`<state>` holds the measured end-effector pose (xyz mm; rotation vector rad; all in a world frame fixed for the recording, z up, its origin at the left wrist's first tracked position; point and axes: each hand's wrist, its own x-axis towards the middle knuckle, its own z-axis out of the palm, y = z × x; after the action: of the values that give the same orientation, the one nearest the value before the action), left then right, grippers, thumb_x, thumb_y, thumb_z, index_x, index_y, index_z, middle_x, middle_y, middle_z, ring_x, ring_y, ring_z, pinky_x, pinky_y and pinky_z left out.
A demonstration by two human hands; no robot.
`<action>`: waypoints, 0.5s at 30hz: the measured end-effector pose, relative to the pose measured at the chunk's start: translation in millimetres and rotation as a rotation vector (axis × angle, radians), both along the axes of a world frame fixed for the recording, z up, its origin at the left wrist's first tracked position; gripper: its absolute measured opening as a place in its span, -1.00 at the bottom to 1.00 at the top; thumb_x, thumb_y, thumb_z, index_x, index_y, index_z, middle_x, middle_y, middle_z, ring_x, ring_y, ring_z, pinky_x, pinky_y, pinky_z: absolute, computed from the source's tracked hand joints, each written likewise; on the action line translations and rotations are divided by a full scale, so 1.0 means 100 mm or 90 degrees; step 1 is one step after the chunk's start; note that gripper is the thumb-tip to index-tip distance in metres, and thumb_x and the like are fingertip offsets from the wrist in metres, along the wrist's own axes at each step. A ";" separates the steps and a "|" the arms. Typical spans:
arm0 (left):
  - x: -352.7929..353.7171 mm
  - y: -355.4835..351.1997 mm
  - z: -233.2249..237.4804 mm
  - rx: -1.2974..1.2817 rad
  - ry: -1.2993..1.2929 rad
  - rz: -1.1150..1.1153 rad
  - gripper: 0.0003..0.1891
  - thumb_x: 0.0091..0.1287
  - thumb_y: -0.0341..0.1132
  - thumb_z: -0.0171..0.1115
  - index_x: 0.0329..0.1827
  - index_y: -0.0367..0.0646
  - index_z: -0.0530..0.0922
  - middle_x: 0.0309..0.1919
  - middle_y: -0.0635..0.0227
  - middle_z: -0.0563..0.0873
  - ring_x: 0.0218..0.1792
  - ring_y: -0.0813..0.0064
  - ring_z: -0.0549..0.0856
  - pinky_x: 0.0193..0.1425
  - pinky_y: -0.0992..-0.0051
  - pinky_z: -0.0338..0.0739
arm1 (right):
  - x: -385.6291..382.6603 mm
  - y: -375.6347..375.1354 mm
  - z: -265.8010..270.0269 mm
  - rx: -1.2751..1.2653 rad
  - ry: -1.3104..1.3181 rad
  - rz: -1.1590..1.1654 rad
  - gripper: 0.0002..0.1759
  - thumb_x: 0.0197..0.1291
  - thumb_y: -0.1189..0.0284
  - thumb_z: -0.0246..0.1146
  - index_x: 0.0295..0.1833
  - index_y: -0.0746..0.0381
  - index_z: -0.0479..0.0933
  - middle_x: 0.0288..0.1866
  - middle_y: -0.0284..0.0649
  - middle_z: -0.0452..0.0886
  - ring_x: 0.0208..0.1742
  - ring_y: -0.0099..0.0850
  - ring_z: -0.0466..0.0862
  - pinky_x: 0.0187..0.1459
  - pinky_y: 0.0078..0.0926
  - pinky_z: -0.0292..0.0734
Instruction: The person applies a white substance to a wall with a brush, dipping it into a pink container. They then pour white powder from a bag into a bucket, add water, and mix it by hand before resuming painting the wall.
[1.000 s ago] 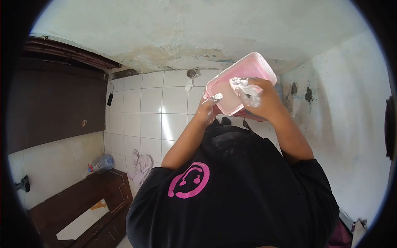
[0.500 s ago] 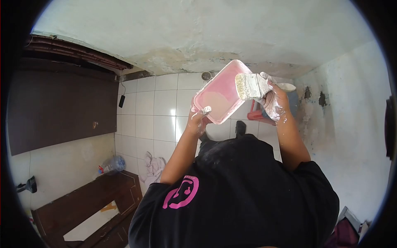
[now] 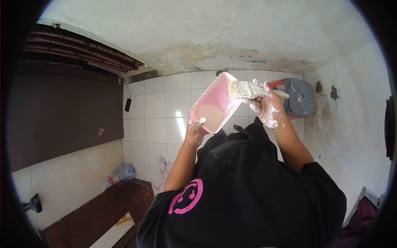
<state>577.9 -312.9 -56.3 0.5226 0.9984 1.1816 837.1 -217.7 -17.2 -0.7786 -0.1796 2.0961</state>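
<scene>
Most of the view is taken by the black shirt (image 3: 248, 198) of the person, with a pink logo on the chest, seen from above. Behind it lies the white tiled floor (image 3: 161, 111), and at the left side stands a dark wooden door (image 3: 62, 111). A grey stool (image 3: 300, 97) with a red part stands on the floor near the stained wall, just behind the right hand. The pink tray (image 3: 217, 105) is held tilted in the air in front of the body, over the tiles. The left hand (image 3: 194, 132) grips its lower corner: the thumb, white with paint, presses on the rim, and the other fingers are hidden under the tray. The right hand (image 3: 269, 109), smeared with white paint, has its fingers closed around the handle of the paint brush (image 3: 244, 89). The bristles are at the upper edge of the tray; I cannot tell if they touch it. A plastic bottle (image 3: 123, 171) lies far down at the left.
</scene>
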 end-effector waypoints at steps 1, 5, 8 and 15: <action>-0.10 0.04 -0.02 0.003 -0.002 -0.003 -0.23 0.13 -0.19 0.26 0.39 -0.21 0.13 0.14 0.10 0.48 0.07 0.14 0.61 -0.10 0.08 0.69 | -0.08 -0.06 -0.04 0.029 0.011 -0.002 -0.48 0.35 0.14 0.08 0.28 0.22 0.28 0.03 0.05 0.56 -0.08 -0.18 0.69 -0.26 -0.52 0.72; -0.30 0.27 -0.01 -0.012 0.024 -0.039 -0.20 0.10 -0.14 0.29 0.38 -0.21 0.14 0.13 0.11 0.48 0.05 0.16 0.62 -0.12 0.09 0.68 | -0.33 -0.23 0.07 0.188 -0.088 -0.039 -0.46 0.31 0.23 0.16 0.27 0.31 0.27 0.14 0.00 0.50 0.11 -0.19 0.61 0.00 -0.39 0.66; -0.33 0.46 0.03 -0.018 0.014 -0.065 -0.19 0.08 -0.13 0.30 0.38 -0.21 0.15 0.12 0.13 0.49 0.04 0.21 0.62 -0.10 0.16 0.68 | -0.45 -0.25 0.10 0.374 -0.081 -0.102 -0.36 0.17 0.41 0.32 0.31 0.36 0.24 0.23 0.03 0.45 0.24 -0.14 0.52 0.09 -0.32 0.61; -0.43 0.98 -0.18 -0.021 0.012 -0.075 -0.14 0.04 -0.28 0.33 0.39 -0.03 0.01 0.14 0.14 0.41 0.06 0.19 0.61 -0.11 0.19 0.71 | -0.46 0.27 0.10 0.877 -0.550 -0.004 0.21 -0.30 0.32 0.60 0.44 0.41 0.03 0.39 0.14 0.22 0.39 -0.05 0.32 0.31 -0.21 0.27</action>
<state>534.7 -214.7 -73.9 0.5598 0.9885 1.0561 790.7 -190.5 -7.0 -0.6701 -1.8027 1.0121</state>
